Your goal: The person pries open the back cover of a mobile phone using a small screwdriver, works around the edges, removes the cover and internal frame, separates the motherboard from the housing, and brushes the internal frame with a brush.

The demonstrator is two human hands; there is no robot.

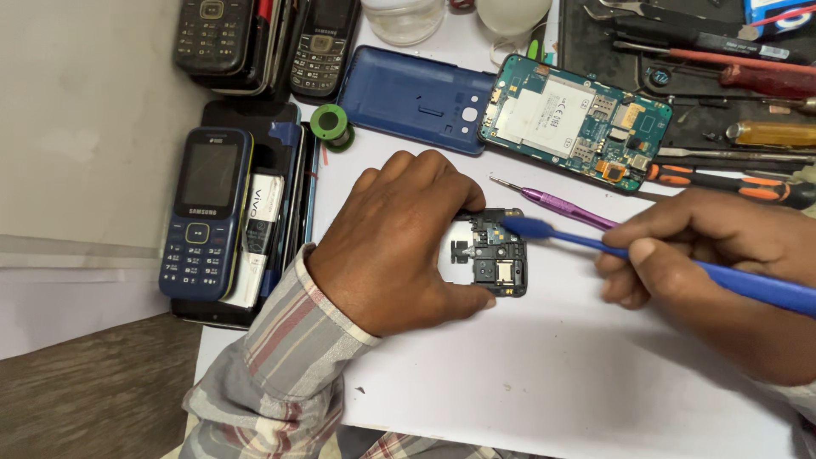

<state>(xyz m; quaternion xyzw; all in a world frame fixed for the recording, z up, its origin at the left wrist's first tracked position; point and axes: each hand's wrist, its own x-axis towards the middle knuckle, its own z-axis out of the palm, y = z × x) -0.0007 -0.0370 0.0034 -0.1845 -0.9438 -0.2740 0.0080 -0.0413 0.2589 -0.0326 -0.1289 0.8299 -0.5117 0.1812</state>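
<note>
Blue plastic marks the tool in play: a long blue plastic pry stick (680, 265) runs from the right edge of the frame toward the centre, its flattened tip resting on a small black phone frame part with exposed components (491, 255). The right hand (705, 255), at centre right, is curled closed around the stick, thumb pressed along its top. The left hand (399, 242), at the centre of the frame, lies palm down and half closed over the left side of the black part, pinching it between thumb below and fingers above so that it stays flat on the white table surface (552, 374). A striped grey and pink shirt sleeve (272, 374) covers the left forearm at lower centre.

Just beyond the black part, a purple-handled metal screwdriver (557, 204) lies slanted on the table, partly behind the pry stick. Above the hands sits a dark blue plastic phone back cover (416, 98), and touching its right side an opened phone with a teal circuit board and white label (574, 119). A small green spool of solder wire (330, 123) rests near the cover's left corner. At the left of the frame, a dark blue keypad phone (202, 212) lies on a stack of other handsets. More screwdrivers with red and orange handles (739, 76) lie at upper right.
</note>
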